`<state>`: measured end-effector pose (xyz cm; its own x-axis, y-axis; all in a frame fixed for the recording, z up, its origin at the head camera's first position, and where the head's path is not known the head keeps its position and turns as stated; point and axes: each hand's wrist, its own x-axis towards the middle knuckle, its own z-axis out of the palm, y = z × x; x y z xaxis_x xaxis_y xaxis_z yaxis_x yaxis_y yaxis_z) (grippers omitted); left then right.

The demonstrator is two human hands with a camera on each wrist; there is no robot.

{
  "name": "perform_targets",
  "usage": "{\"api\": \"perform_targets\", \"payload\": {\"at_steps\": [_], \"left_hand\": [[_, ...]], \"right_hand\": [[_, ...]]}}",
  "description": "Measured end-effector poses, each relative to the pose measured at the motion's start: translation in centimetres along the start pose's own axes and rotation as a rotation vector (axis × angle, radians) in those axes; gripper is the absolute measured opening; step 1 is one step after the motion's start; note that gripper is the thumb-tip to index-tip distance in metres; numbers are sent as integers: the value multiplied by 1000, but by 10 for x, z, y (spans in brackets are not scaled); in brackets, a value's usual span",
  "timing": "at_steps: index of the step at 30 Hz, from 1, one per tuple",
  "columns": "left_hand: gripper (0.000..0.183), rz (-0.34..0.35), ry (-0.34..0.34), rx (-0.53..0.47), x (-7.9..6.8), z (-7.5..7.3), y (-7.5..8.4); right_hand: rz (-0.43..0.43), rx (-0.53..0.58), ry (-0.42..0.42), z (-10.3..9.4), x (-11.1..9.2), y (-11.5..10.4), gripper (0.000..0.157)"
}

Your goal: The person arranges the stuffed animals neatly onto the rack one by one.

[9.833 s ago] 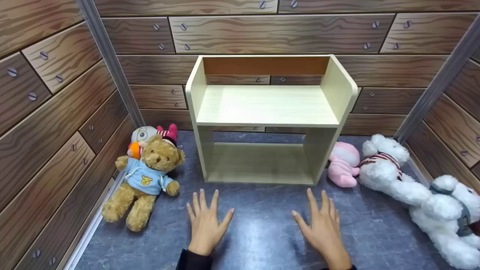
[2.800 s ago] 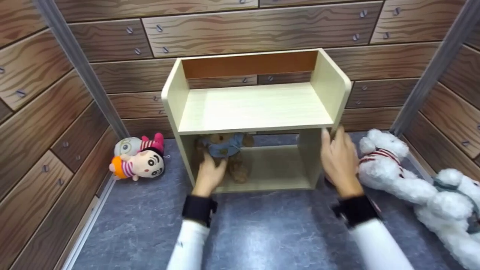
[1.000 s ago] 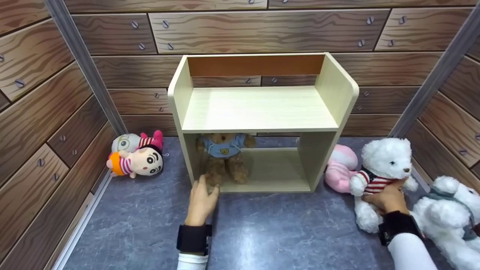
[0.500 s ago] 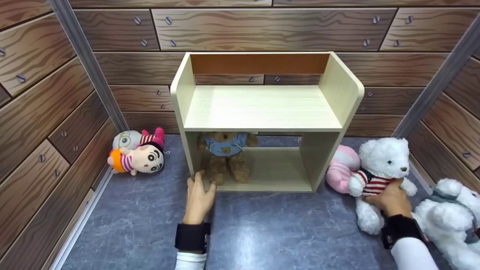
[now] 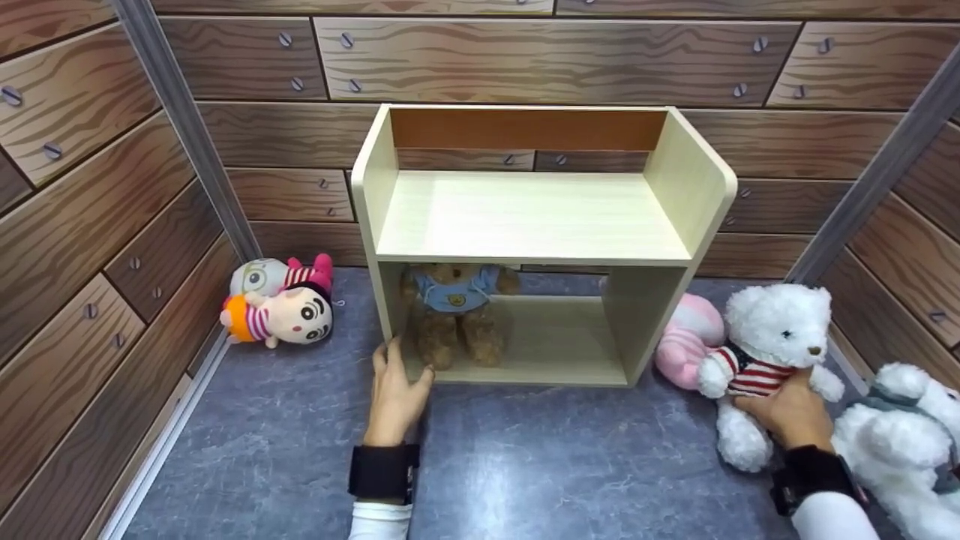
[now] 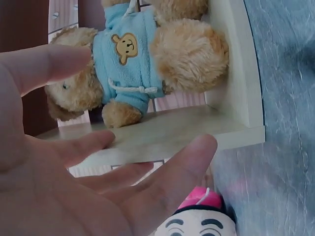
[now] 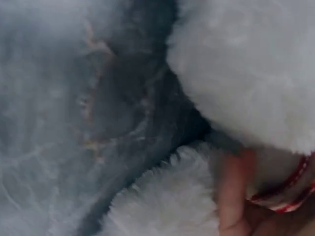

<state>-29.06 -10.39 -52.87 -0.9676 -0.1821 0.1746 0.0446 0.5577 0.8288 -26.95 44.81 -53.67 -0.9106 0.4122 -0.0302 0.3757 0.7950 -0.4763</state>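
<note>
A white teddy bear in a red-and-white striped sweater sits upright at the right, and my right hand grips it around the lower body. In the right wrist view, a thumb or finger presses into its white fur beside the striped hem. My left hand is by the lower left front corner of the cream shelf unit, fingers spread and empty. Inside its lower compartment, at the left, sits a brown teddy bear in a light blue hoodie. The upper board hides most of its head, which the left wrist view partly shows.
A black-haired doll and a one-eyed plush toy lie in the left corner. Beside the shelf's right side is a pink plush toy. Another white plush lies at far right. Wood-patterned walls surround the grey floor.
The brown bear has gone from the left floor into the lower compartment. The white bear, lying down before, is now upright in my right hand. In the last second, both hands barely moved.
</note>
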Motion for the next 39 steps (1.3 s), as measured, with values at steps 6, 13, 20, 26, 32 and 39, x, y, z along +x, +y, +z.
{"api": "perform_targets", "payload": {"at_steps": [6,13,20,26,32,39], "left_hand": [[69,24,26,-7,0,2,0],[69,23,27,3,-1,3,-1],[68,20,10,18,0,-1,-4],[66,47,24,51,0,-3,-7],[65,62,39,50,-1,-1,-7],[65,64,44,48,-2,2,-3]], "right_hand": [[5,-1,119,7,-12,2,115],[-25,31,247,8,-34,-1,107],[-147,52,353,8,-61,-15,72],[-325,90,443,17,-85,-43,55],[-481,201,476,29,-107,-81,61],[-669,339,496,55,-119,-130,71]]}}
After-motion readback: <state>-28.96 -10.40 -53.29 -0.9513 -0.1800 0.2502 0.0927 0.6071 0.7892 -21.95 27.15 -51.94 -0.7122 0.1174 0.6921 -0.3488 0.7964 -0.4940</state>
